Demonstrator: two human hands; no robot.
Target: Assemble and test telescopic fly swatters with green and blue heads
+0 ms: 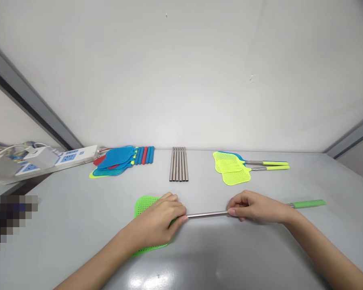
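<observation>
A green fly swatter point(145, 204) with a metal telescopic rod and a green grip point(309, 204) lies across the front of the table, held in both hands. My left hand point(166, 215) is closed where the mesh head joins the rod, covering much of the head. Farther right, my right hand point(249, 206) pinches the metal rod between thumb and fingers. Bare rod point(207, 215) shows between the two hands, and the grip sticks out to the right beyond my right wrist.
Loose swatter heads point(116, 157) and blue and red grips point(144, 155) lie back left. Several metal rods point(179, 165) sit side by side at centre. Yellow and blue swatters point(230, 167) lie right, before the wall. A power strip point(72, 157) runs along the left edge.
</observation>
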